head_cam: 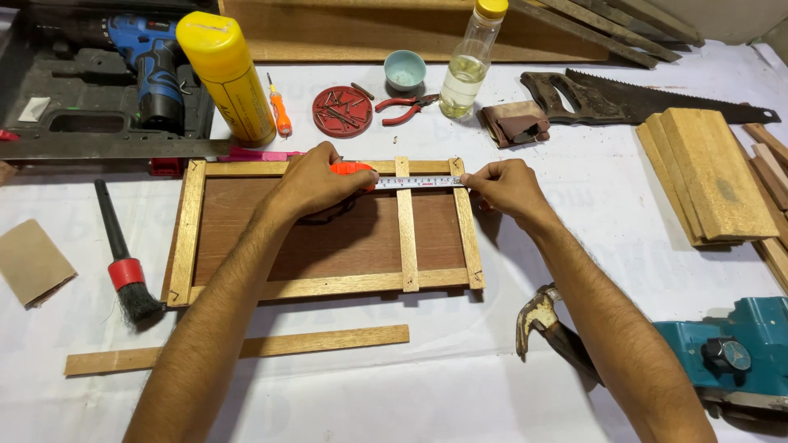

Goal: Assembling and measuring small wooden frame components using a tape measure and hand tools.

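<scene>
Measuring under way: left hand [316,180] grips the orange tape measure [351,169], right hand [505,187] pinches its blade [419,182] across the nailed wooden frame [187,234]; one loose strip [238,349] lies unfitted near the forearms.

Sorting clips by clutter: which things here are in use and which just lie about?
In use: left hand on the orange tape measure; right hand pinching the tape blade; wooden frame.

Lying about: handsaw, hammer, brush, yellow can, pliers, loose strip, drill.
</scene>
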